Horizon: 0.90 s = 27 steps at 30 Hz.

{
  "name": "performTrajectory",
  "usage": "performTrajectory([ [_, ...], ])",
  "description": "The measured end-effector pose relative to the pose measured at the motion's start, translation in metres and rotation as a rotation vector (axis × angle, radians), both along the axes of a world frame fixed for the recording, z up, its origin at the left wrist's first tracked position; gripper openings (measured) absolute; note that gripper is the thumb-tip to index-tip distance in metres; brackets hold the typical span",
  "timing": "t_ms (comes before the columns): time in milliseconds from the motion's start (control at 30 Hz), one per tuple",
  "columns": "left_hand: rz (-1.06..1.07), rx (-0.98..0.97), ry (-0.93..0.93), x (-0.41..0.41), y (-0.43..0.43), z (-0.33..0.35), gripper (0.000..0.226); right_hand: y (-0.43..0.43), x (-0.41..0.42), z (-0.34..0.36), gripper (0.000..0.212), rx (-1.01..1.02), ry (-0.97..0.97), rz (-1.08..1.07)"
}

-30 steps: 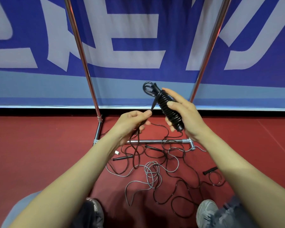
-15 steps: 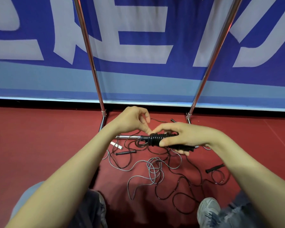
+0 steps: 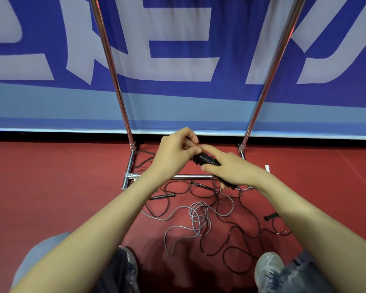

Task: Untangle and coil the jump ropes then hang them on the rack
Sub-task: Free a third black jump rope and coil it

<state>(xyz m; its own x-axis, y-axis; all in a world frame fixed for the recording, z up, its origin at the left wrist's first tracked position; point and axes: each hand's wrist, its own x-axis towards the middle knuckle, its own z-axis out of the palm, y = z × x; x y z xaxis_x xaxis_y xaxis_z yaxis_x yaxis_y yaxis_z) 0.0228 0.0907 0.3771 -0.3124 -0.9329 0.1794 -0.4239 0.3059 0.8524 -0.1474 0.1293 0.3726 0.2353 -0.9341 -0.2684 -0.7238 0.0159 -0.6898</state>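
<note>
Above the low crossbar (image 3: 190,177) of the chrome tube rack (image 3: 118,92), both hands are meeting on a tightly wound black jump rope bundle (image 3: 205,160). The right hand (image 3: 230,169) is gripping it from above, thumb pressing its near side and fingers wrapping the lower part, with the index finger lying along the coils towards the other hand. The left hand (image 3: 173,152) is closing its curled fingertips on the bundle's upper end. Exactly which strand they are pinching is hidden.

A second ago the bundle was standing upright in the right hand, up against the blue and white banner (image 3: 178,60), with a loop showing at its top and the left hand pinching a strand lower down. Half a second ago it was lying level over the crossbar, loop pointing left. Now it is slanting down to the right, and the left hand is covering the end where the loop was.

Below, on the red floor (image 3: 51,187), the rest is lying tangled and unmoved: a thin grey rope (image 3: 197,216) looping through thin black ropes (image 3: 237,229), with a black handle (image 3: 162,196) on the left, another black grip (image 3: 270,217) on the right and a small white piece (image 3: 267,167) just beyond the right wrist. Two grey shoes (image 3: 266,265) are showing at the bottom edge.
</note>
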Motion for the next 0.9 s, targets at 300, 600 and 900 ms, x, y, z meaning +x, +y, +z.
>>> performTrajectory([
  [300, 0.117, 0.146, 0.418, 0.002, -0.001, 0.005, 0.015, -0.010, -0.014, 0.006, 0.060, -0.244, -0.176, -0.274],
  [600, -0.039, 0.551, 0.551, 0.010, 0.004, 0.008, 0.010, -0.007, -0.010, 0.013, 0.044, -0.279, -0.464, -0.306],
  [900, -0.162, 0.677, 0.413, 0.023, -0.016, -0.004, 0.019, 0.008, -0.018, 0.024, 0.045, -0.014, -0.727, 0.060],
])
